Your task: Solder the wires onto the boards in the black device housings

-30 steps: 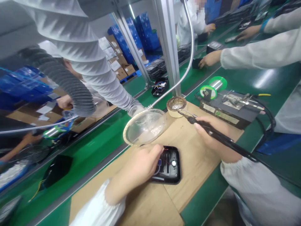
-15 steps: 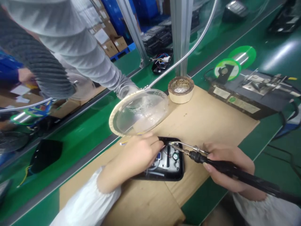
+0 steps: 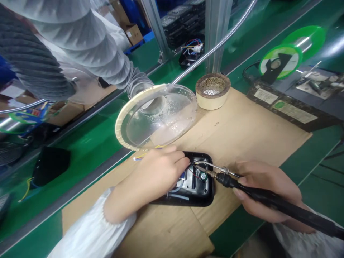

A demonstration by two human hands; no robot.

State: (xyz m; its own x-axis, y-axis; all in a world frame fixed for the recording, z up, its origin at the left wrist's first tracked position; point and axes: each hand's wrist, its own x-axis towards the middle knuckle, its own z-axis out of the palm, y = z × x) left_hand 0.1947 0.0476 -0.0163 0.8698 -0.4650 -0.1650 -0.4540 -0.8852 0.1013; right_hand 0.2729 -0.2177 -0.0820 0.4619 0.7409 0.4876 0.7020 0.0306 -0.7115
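A black open device casing (image 3: 197, 195) lies on a wooden board (image 3: 242, 139), with small wires and parts inside. My left hand (image 3: 158, 173) rests over its left side, fingers curled and pinched at wires near the top edge. My right hand (image 3: 264, 188) grips a black soldering iron (image 3: 258, 195) like a pen. The iron's metal tip (image 3: 200, 164) touches inside the casing, close to my left fingertips.
A round magnifier (image 3: 157, 116) on a flexible metal arm hangs just behind the casing. A tip-cleaner pot (image 3: 213, 91), green solder spools (image 3: 291, 52) and a black soldering station (image 3: 292, 107) stand at the right. A grey duct (image 3: 67, 46) hangs at the left. Another black casing (image 3: 51, 165) lies on the green belt.
My right hand brought the iron from the tip-cleaner pot down to the casing. The tip now sits by my left fingers. The view has tilted down and closer.
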